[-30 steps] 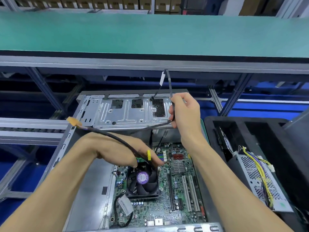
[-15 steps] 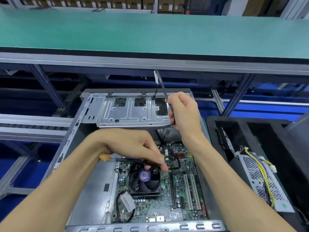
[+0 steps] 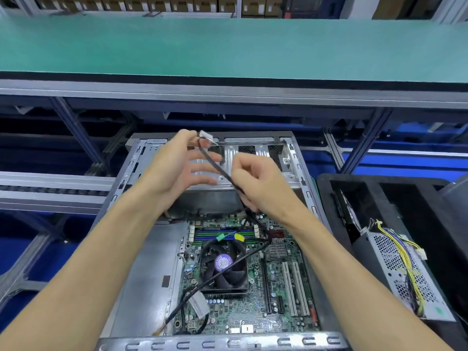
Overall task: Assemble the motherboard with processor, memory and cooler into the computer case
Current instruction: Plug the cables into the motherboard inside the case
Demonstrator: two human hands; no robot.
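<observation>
The open metal computer case (image 3: pixel 149 264) lies in front of me with the green motherboard (image 3: pixel 255 307) inside it. The black cooler fan (image 3: pixel 224 266) sits on the board, below the memory slots (image 3: pixel 202 234). My right hand (image 3: pixel 263 184) grips a flat black cable (image 3: pixel 215 164) above the drive cage (image 3: pixel 255 158). The cable slants up and left to a white-tagged end. My left hand (image 3: pixel 172 173) is raised there with fingers spread and straight, its thumb tip touching that end. A second black cable (image 3: pixel 192 291) lies loose across the fan.
A black foam tray (image 3: pixel 326 181) at the right holds a perforated power supply (image 3: pixel 395 269) with yellow wires. A green conveyor belt (image 3: pixel 228 46) runs across behind the case. Green and yellow plugs (image 3: pixel 229 236) lie above the fan.
My left hand let go of the orange-tipped cable, which now lies across the fan, and rose to the flat cable's tagged end. My right hand shifted slightly, still gripping the flat cable.
</observation>
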